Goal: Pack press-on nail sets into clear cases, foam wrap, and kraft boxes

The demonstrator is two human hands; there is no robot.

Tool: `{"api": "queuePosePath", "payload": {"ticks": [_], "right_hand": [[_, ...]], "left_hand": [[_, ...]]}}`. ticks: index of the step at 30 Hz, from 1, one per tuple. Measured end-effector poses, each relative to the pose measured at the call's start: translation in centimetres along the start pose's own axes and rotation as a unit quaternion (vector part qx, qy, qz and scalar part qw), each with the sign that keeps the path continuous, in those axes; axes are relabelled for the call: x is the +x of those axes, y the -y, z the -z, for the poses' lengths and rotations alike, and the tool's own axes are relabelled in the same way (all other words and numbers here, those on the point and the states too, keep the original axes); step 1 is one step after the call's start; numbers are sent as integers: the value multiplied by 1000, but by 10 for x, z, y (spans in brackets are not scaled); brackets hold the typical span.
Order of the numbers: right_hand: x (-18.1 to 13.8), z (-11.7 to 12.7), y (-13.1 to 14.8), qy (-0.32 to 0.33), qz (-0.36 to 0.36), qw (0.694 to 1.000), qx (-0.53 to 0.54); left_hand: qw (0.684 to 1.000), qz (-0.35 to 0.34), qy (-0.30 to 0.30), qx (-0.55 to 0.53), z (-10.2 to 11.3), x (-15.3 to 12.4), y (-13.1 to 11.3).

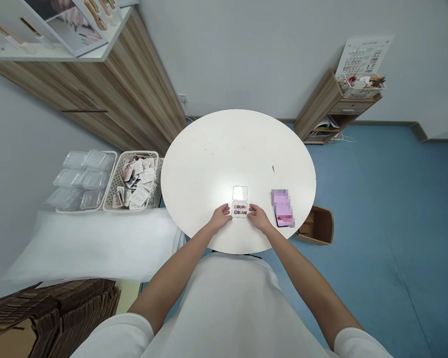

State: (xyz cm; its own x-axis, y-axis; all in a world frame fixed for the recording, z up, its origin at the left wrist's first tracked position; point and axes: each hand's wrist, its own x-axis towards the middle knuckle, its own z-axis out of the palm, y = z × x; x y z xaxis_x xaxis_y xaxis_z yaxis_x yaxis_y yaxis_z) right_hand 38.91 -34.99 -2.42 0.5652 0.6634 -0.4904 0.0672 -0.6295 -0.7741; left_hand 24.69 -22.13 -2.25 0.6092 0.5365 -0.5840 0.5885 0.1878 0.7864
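A small clear plastic case [240, 210] lies on the white table near its front edge, its lid [240, 193] tipped back away from me. Inside are two rows of small rounded pieces in purple, pink and brownish tones, too small to name surely. My left hand [220, 218] is at the case's left side, fingers curled and fingertips at its edge. On the opposite side, my right hand [259, 218] has its thumb and fingers at the right edge. To the right lies a phone [282, 208], its screen blurred out.
A round white table [235, 144] stands before me. Left of it are a basket of printed cards [136, 181] and a basket of clear plastic boxes [85, 179]. An open cardboard box [321, 226] sits on the floor at right, and a wooden cabinet [321, 107] stands behind.
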Motion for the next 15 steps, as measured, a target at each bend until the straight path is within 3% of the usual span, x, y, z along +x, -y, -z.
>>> {"api": "queuePosePath", "payload": {"ticks": [3, 9, 15], "right_hand": [[5, -5, 1, 2, -15, 1000, 15], [5, -3, 5, 13, -2, 999, 33], [-17, 9, 14, 34, 32, 991, 127]], "left_hand": [[999, 12, -7, -35, -4, 2, -5], [995, -36, 50, -82, -4, -5, -17], [989, -21, -5, -146, 2, -20, -18]]}}
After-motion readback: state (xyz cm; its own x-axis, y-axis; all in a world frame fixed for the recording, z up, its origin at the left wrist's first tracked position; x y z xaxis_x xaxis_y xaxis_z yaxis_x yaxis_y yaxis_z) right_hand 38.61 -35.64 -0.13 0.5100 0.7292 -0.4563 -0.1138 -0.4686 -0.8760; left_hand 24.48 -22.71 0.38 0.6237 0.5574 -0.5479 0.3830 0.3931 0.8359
